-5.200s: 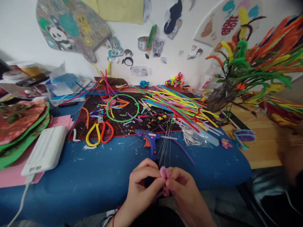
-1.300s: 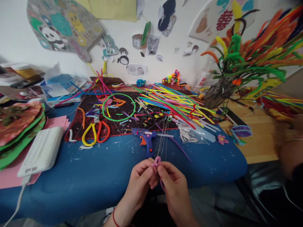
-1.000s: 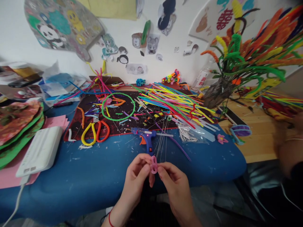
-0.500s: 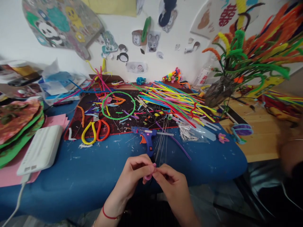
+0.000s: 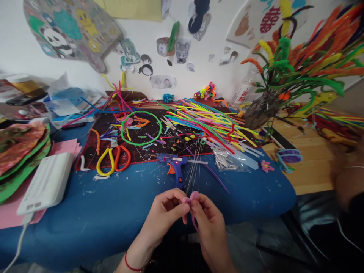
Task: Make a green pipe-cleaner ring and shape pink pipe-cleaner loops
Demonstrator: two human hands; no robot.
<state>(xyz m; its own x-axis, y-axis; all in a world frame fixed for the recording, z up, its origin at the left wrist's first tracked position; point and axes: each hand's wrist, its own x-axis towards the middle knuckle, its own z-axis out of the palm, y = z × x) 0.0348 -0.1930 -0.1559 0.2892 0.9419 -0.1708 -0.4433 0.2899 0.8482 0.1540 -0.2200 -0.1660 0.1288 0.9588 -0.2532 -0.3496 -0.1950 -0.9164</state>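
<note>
Between my two hands is a pink pipe cleaner (image 5: 194, 195) bent into small rounded loops, its tail hanging below the fingers. My left hand (image 5: 165, 214) pinches one loop between thumb and fingertips. Close against it, my right hand (image 5: 212, 220) grips the other loop, thumb in front. Fingers hide part of the bends. Just beyond the hands a blue glue gun (image 5: 178, 170) lies on its side with a small red light lit. Fine glue-like strands stretch near it, and a purple pipe cleaner (image 5: 215, 178) lies to its right.
A heap of coloured pipe cleaners (image 5: 207, 121) covers the dark mat, beside a green ring (image 5: 122, 131). Scissors with yellow and orange handles (image 5: 105, 163) lie left. A white power bank (image 5: 47, 184) and a pink flower (image 5: 266, 166) flank the blue table. Another person's arm (image 5: 345, 185) is at right.
My hands have shifted slightly right. The right hand has turned, and the pink pipe cleaner now shows two loops above the fingertips and a tail below.
</note>
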